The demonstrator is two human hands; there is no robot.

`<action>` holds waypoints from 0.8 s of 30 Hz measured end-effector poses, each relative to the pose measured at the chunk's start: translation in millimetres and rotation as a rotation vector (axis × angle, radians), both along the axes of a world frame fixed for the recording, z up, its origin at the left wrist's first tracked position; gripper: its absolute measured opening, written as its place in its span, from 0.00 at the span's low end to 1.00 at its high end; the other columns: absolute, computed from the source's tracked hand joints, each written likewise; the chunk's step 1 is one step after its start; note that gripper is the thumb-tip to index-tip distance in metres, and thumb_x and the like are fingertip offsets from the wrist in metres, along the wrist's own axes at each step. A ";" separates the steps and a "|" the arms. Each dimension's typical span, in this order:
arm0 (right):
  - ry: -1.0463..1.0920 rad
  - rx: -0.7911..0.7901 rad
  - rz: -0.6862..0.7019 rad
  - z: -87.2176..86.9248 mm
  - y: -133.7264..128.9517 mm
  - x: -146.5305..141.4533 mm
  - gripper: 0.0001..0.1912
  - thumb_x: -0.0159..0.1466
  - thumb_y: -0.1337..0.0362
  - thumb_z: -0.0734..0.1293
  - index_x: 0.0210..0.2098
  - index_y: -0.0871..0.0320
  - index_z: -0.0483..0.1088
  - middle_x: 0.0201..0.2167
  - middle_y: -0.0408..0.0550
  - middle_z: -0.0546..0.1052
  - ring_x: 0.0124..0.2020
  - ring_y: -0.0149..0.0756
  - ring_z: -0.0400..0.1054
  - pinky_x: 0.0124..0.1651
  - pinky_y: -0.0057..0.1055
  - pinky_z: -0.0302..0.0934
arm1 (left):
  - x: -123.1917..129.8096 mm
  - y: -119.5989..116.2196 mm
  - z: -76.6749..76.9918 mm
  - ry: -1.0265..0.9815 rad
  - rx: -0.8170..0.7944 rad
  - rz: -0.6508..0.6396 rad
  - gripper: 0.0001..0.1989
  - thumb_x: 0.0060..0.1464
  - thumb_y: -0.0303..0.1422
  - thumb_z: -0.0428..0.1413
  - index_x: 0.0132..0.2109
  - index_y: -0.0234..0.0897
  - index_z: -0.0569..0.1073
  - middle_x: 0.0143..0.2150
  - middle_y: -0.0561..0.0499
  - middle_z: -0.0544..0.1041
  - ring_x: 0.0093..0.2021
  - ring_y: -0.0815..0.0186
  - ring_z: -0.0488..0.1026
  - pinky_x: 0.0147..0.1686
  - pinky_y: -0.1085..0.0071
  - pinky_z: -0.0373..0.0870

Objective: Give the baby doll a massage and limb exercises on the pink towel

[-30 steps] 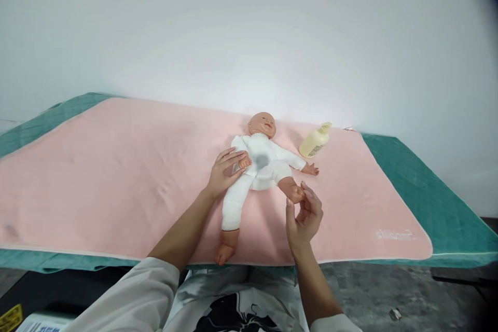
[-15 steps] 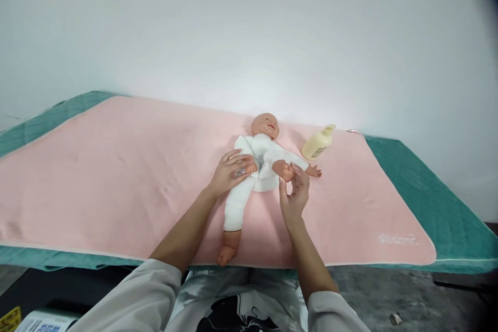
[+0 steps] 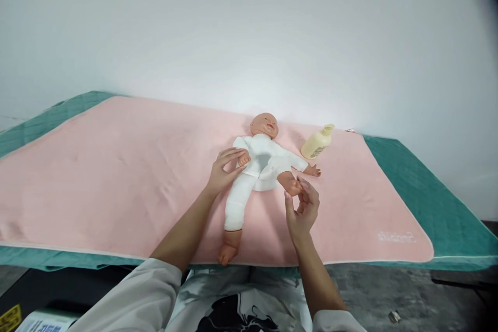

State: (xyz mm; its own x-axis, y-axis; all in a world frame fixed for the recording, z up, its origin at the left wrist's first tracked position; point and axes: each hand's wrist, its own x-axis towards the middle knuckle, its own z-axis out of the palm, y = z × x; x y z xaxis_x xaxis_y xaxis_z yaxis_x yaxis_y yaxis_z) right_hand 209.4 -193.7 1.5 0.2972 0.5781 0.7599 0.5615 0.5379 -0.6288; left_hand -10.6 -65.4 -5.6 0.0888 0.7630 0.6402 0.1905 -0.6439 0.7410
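A baby doll (image 3: 254, 158) in white cloth lies on its back on a pink mat, its head towards the wall. My left hand (image 3: 224, 170) is closed round the doll's hand (image 3: 244, 158) on the left side, thumb below and fingers above. My right hand (image 3: 304, 210) grips the doll's foot (image 3: 292, 187) on the right side between thumb and fingers, with that leg raised and bent. The other leg (image 3: 235, 202) stretches straight towards me, its bare foot near the mat's front edge. The doll's other arm lies spread out to the right.
A pale yellow pump bottle (image 3: 317, 141) stands on the mat just beyond the doll's outspread arm. Beneath the pink mat (image 3: 116, 181) is a green quilted cover (image 3: 424, 181). A white wall (image 3: 249, 36) rises behind. A box (image 3: 46, 321) sits at the lower left.
My right hand has moved right and towards me, drawing the doll's foot outward. My left hand has shifted slightly left with the doll's hand, uncovering more of the doll's middle.
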 end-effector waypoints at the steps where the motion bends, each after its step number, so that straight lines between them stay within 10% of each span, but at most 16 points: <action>1: -0.012 0.006 0.003 1.1 -5.3 1.4 0.26 0.64 0.68 0.67 0.59 0.50 0.59 0.54 0.56 0.68 0.59 0.46 0.68 0.53 0.49 0.73 | -0.2 -0.1 0.7 -0.036 -0.015 0.008 0.19 0.51 0.36 0.65 0.52 0.46 0.77 0.54 0.47 0.77 0.59 0.58 0.69 0.63 0.52 0.63; 9: -0.094 -0.082 -0.010 -0.8 -49.8 13.3 0.26 0.62 0.69 0.68 0.58 0.49 0.60 0.54 0.56 0.70 0.57 0.47 0.70 0.50 0.51 0.74 | -5.1 1.2 4.1 -0.337 -0.255 0.052 0.21 0.50 0.39 0.65 0.52 0.41 0.77 0.54 0.45 0.77 0.57 0.57 0.72 0.62 0.55 0.64; 24: -0.218 -0.270 -0.122 -58.0 -119.1 -2.0 0.24 0.64 0.71 0.66 0.58 0.51 0.64 0.59 0.56 0.69 0.60 0.46 0.67 0.49 0.45 0.74 | -21.3 18.3 1.1 -0.931 -0.571 0.179 0.15 0.58 0.45 0.59 0.50 0.48 0.75 0.62 0.52 0.70 0.62 0.63 0.68 0.58 0.67 0.67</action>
